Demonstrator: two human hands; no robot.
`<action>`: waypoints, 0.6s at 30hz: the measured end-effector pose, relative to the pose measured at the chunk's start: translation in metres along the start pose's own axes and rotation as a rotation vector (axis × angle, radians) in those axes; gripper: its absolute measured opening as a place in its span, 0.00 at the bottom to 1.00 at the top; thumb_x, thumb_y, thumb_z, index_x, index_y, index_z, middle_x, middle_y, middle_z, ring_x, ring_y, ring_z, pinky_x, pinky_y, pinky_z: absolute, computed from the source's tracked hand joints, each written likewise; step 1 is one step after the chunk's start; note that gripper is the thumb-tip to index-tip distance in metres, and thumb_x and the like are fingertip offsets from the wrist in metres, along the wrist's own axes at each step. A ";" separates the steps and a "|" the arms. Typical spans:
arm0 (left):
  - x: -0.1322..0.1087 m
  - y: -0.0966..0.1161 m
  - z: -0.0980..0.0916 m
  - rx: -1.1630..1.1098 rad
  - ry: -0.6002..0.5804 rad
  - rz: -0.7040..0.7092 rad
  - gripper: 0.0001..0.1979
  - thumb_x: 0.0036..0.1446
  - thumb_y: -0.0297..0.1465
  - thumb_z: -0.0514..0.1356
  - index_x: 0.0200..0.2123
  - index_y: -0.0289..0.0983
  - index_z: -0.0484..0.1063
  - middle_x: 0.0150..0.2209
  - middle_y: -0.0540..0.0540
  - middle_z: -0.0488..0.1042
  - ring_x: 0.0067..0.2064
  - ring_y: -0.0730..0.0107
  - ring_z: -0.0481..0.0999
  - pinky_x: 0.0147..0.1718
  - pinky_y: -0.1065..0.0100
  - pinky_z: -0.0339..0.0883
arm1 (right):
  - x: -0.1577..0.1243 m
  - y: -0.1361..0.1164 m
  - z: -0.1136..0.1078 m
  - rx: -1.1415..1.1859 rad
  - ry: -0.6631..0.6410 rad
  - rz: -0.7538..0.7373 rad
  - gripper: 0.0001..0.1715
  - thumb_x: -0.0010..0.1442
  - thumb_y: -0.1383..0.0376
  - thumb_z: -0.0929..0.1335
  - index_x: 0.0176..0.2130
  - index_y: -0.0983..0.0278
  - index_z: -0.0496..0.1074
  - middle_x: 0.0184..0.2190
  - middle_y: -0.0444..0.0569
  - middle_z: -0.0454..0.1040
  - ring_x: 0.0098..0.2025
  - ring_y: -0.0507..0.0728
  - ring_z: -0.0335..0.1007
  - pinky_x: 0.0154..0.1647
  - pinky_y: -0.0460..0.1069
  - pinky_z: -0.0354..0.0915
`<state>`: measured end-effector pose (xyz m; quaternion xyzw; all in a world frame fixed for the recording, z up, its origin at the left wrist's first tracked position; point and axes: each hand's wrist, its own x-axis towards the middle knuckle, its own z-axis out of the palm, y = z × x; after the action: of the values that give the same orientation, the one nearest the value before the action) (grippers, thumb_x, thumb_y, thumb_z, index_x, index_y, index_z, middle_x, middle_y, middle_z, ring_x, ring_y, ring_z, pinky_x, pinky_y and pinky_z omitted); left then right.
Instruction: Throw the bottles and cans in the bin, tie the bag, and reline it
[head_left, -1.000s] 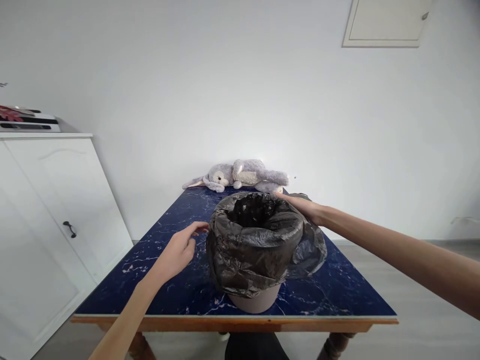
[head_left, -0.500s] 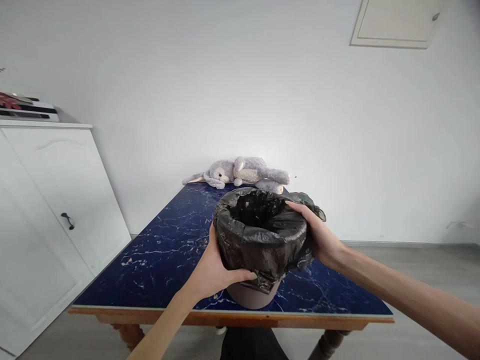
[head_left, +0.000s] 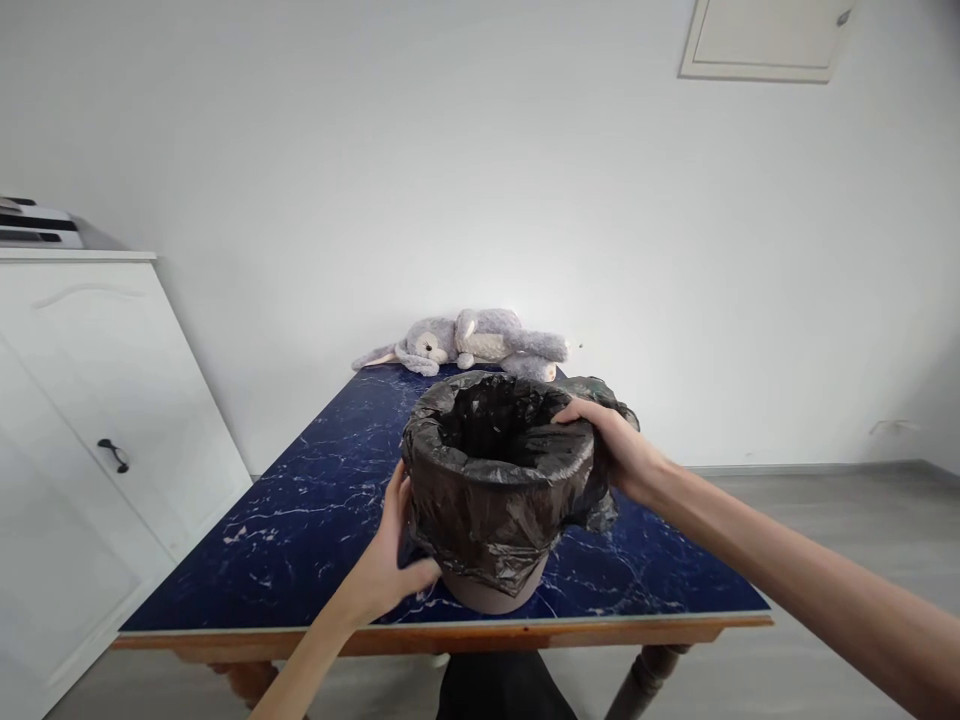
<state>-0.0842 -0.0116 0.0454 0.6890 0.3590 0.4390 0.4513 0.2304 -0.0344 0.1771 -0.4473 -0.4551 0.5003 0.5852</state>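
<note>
A trash bin stands upright near the front edge of the table, its grey-brown base showing below a black garbage bag. The bag lines the inside and is folded down over the rim, with loose plastic bunched at the right. My right hand grips the rim on the right, thumb over the inner edge and fingers hidden behind the bag. At the left side, my left hand is open, thumb spread away from the fingers. Its fingertips are at the bag's left side; whether they press on it I cannot tell.
A grey plush rabbit lies on its side at the table's far end, by the wall. The blue marble-patterned table has a wooden front edge. A white cabinet stands to the left.
My left hand has loosened from the bag's front left, its thumb coming off the plastic and moving left. My right hand still grips the rim. The whole view has shifted slightly.
</note>
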 end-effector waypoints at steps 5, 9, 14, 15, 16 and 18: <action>0.006 -0.019 -0.016 -0.323 0.301 0.008 0.43 0.66 0.60 0.57 0.75 0.51 0.46 0.77 0.39 0.58 0.75 0.45 0.62 0.73 0.44 0.56 | -0.011 -0.024 0.001 -0.110 0.173 0.090 0.45 0.47 0.70 0.69 0.62 0.48 0.77 0.43 0.42 0.85 0.29 0.55 0.76 0.21 0.45 0.69; 0.006 -0.025 -0.023 -0.304 0.484 -0.084 0.32 0.69 0.53 0.59 0.67 0.46 0.56 0.67 0.36 0.72 0.67 0.49 0.74 0.70 0.43 0.62 | -0.018 -0.027 -0.017 -0.166 0.239 0.051 0.43 0.47 0.70 0.68 0.61 0.51 0.79 0.52 0.44 0.84 0.35 0.55 0.79 0.24 0.43 0.72; 0.003 -0.023 -0.020 -0.242 0.555 -0.156 0.22 0.69 0.45 0.62 0.57 0.43 0.61 0.61 0.37 0.77 0.63 0.53 0.78 0.69 0.46 0.65 | -0.019 -0.024 -0.075 -0.191 0.448 0.005 0.38 0.48 0.71 0.69 0.58 0.54 0.82 0.49 0.46 0.85 0.39 0.54 0.79 0.28 0.40 0.72; 0.002 -0.022 -0.019 -0.233 0.554 -0.148 0.21 0.68 0.44 0.62 0.56 0.42 0.62 0.61 0.37 0.77 0.63 0.53 0.78 0.68 0.46 0.65 | -0.019 -0.023 -0.090 -0.205 0.491 -0.001 0.38 0.48 0.71 0.69 0.57 0.54 0.82 0.49 0.46 0.85 0.38 0.54 0.79 0.27 0.40 0.71; 0.001 -0.021 -0.017 -0.222 0.555 -0.141 0.20 0.68 0.44 0.62 0.56 0.42 0.62 0.61 0.37 0.77 0.63 0.53 0.79 0.68 0.47 0.66 | -0.018 -0.022 -0.106 -0.222 0.534 -0.006 0.37 0.48 0.71 0.69 0.56 0.53 0.82 0.50 0.45 0.85 0.38 0.54 0.79 0.27 0.40 0.72; 0.000 -0.021 -0.016 -0.197 0.559 -0.128 0.20 0.67 0.43 0.63 0.55 0.42 0.62 0.61 0.37 0.77 0.63 0.53 0.79 0.67 0.47 0.67 | -0.016 -0.018 -0.139 -0.251 0.589 -0.035 0.36 0.48 0.71 0.69 0.56 0.54 0.82 0.51 0.47 0.84 0.38 0.55 0.80 0.26 0.41 0.71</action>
<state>-0.1008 0.0003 0.0291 0.4705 0.4678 0.6148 0.4264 0.3687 -0.0619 0.1676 -0.6337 -0.3319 0.2792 0.6406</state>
